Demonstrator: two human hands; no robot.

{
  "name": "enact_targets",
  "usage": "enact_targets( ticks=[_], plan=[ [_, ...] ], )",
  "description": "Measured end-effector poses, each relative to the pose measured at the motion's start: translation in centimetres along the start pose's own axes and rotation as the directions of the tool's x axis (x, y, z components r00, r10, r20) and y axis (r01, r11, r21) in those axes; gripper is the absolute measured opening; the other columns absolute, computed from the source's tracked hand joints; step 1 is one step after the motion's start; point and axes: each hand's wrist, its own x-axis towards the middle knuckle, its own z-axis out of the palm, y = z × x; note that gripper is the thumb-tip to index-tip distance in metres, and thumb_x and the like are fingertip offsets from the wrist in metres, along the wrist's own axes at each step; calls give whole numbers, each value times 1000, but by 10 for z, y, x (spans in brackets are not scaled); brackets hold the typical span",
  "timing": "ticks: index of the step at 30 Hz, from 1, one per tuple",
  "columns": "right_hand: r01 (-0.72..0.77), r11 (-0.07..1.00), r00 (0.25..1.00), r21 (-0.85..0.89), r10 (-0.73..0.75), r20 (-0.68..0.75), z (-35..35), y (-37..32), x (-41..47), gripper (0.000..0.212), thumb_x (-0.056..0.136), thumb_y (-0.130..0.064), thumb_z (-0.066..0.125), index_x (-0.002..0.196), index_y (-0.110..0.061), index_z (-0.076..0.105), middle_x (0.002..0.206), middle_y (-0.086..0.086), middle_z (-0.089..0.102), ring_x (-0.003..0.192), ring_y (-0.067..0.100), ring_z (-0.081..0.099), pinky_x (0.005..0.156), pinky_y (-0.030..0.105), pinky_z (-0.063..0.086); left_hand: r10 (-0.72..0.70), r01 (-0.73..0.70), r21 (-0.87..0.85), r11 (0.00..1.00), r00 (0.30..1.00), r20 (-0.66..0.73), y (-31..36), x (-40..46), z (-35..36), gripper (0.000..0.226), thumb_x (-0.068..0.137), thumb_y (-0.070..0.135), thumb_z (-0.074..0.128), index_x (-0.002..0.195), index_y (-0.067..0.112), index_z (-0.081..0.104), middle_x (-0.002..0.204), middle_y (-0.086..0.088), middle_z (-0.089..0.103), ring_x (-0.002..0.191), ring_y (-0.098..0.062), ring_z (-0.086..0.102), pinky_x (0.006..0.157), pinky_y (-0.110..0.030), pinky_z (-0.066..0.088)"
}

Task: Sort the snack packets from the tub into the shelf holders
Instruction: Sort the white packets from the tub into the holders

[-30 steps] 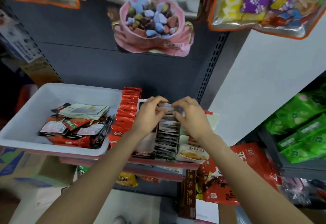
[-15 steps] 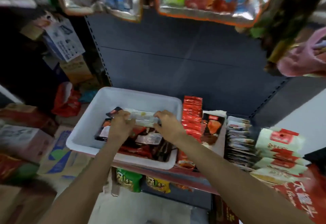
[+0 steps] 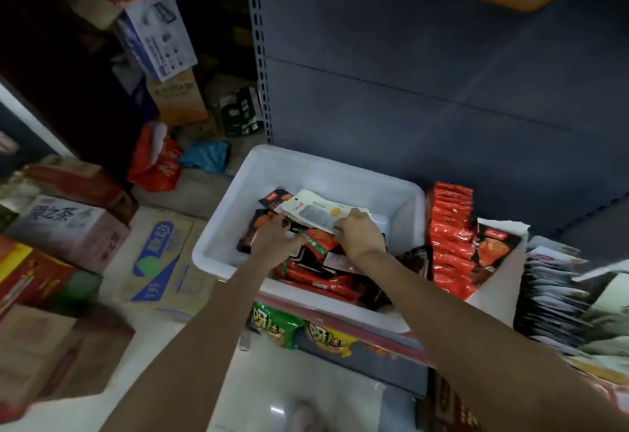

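Right now you have one white tub (image 3: 238,213) on the shelf (image 3: 391,339), the biggest task item in view, with a loose heap of red and black snack packets (image 3: 316,271) in it, too overlapped to count. Just right of the tub stand three rows of filed packets: a red row (image 3: 449,237), a holder with an orange-and-black packet (image 3: 493,254) at its front, and a dark row (image 3: 551,295), blurred. Below the shelf edge hang two bags, one green (image 3: 272,326), one yellow (image 3: 332,339).

Both of your hands are inside the tub. Your right hand (image 3: 357,234) has its grip curled on the near edge of a small stack of white packets (image 3: 316,212) lying on top of the heap. Your left hand (image 3: 275,241) is curled down among the dark packets beside that stack; whether it actually grasps one I cannot tell.

Compared with half a second ago, both hands sit slightly nearer you on the stack, and your head has turned further left.
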Motion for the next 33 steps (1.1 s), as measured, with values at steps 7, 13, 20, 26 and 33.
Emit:
enact_targets(
  ticks=[7, 13, 20, 26, 33],
  plan=[
    [66, 906, 983, 418, 13, -183, -14, 13, -21, 22, 95, -7, 45, 101, -9, 66, 101, 10, 63, 91, 26, 59, 75, 30, 45, 51, -52, -235, 971, 999, -10, -1, 3, -1, 71, 73, 46, 70, 136, 26, 43, 130, 12, 53, 120, -10, 49, 104, -38, 40],
    [40, 510, 995, 859, 55, -80, -41, 39, -41, 19, 94, -4, 51, 82, -11, 63, 79, 2, 61, 78, 15, 54, 70, 23, 42, 189, -175, -424, 889, 982, -9, 37, -11, 12, 63, 83, 18, 70, 136, 20, 37, 117, 1, 58, 99, -7, 57, 73, -17, 45],
    [91, 384, 978, 919, 138, -154, -71, 89, -74, 39, 86, 8, 56, 116, -18, 55, 105, 3, 67, 97, 17, 64, 80, 30, 55, 322, -345, -452, 823, 938, -130, 89, -40, 46, 55, 81, 12, 72, 124, 31, 43, 99, -8, 63, 94, -20, 63, 80, -38, 55],
    [184, 416, 916, 890, 255, -309, -101, 165, -120, 48, 85, 8, 56, 118, -25, 48, 106, 3, 66, 97, 13, 64, 78, 28, 56, 450, -475, -408, 780, 878, -162, 160, -78, 110, 57, 82, 14, 71, 130, 27, 42, 91, 5, 63, 84, -9, 63, 70, -24, 54],
    [206, 453, 819, 867, 406, -406, -123, 275, -185, 35, 87, 8, 55, 106, -21, 49, 102, 3, 68, 91, 14, 65, 70, 20, 53, 561, -533, -406, 743, 826, -58, 245, -120, 205, 54, 83, 6, 68, 123, 30, 41, 95, -9, 61, 80, -19, 64, 74, -31, 54]
  ],
)
